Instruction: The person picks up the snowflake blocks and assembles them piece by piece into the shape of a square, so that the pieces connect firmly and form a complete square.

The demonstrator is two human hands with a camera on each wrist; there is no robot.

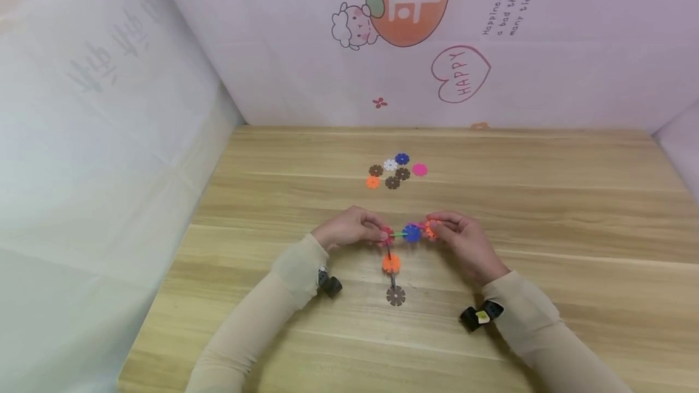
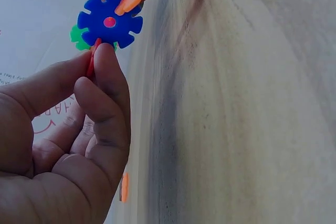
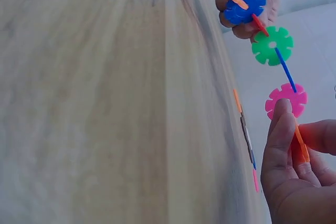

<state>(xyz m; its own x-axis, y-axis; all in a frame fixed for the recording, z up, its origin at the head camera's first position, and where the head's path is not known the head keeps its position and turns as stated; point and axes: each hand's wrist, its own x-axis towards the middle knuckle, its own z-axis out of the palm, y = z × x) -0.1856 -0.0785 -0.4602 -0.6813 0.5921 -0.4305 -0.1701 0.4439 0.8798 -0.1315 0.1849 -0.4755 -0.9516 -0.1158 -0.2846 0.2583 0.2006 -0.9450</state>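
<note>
1. Left hand (image 1: 352, 226) pinches a red notched plastic disc (image 1: 390, 238) mid-chain, frame centre.
2. Seven loose notched discs (image 1: 392, 182), upper centre on the wooden desk (image 1: 546, 199): three brown; one orange, white, blue, pink.
3. Red outlined heart (image 1: 462, 74), upper right, reads "HAPPY".
4. Right hand (image 1: 474, 248) pinches the chain's orange end disc (image 3: 301, 140); only the right wrist view shows the chain's green disc (image 3: 272, 46) fully face-on.

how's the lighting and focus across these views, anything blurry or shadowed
Head view: fairly even light, soft shadows beside the sleeves; left wrist view: tabletop grain blurred, blue disc crisper; right wrist view: tabletop smeared too, green disc clearer.
</note>
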